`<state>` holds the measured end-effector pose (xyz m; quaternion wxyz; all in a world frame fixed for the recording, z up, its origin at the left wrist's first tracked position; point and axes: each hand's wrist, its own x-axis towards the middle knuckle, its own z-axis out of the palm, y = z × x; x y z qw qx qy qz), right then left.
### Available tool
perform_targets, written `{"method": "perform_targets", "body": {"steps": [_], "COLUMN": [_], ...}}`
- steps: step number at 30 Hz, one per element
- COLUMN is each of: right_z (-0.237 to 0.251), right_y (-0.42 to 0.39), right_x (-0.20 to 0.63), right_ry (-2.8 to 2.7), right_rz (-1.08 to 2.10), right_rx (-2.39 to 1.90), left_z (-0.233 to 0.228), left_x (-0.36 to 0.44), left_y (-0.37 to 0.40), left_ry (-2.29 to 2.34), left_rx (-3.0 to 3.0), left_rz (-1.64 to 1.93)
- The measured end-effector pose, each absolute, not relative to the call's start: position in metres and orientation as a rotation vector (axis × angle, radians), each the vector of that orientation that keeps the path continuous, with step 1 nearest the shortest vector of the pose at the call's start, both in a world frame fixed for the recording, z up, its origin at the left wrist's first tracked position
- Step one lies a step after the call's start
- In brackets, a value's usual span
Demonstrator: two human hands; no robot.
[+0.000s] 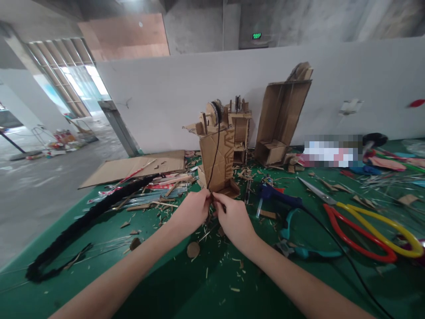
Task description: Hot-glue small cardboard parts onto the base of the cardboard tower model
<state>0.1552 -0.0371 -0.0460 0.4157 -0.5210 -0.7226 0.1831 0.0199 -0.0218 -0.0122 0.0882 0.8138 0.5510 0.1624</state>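
A thin black cord [217, 150] runs down from a cardboard pulley wheel [213, 112] on top of a cardboard box structure [215, 155]. Its lower end goes in between my fingers. My left hand [196, 206] pinches the cord from the left. Close against it, my right hand [231, 213] is also closed, with thumb and index finger together at the same spot. Both hands are in front of the structure's base, above the green table [166, 283]. The fingers hide the very end of the cord.
Other cardboard structures [282, 115] stand by the white wall. To the right lie a blue glue gun [279, 195], teal-handled pliers [308, 252] and large scissors [361, 221]. A fuzzy black strip [89, 221] and a cardboard sheet [133, 166] lie left. Cardboard scraps cover the table.
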Motion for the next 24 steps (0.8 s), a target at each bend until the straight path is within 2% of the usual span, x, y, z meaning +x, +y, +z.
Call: {"method": "perform_targets", "body": {"steps": [9, 24], "right_z": [-0.045, -0.025], "right_y": [-0.027, -0.025], "right_x": [0.163, 0.164], "right_ry": [-1.916, -2.29], "right_rz": [0.541, 0.117], "right_rx": [-1.229, -1.371], "left_z": [0.0, -0.001], "left_x": [0.012, 0.011], "left_y": [-0.021, -0.025], "left_ry": [1.608, 1.626], "left_rx": [2.403, 2.455], "left_rz": [0.403, 0.374]}}
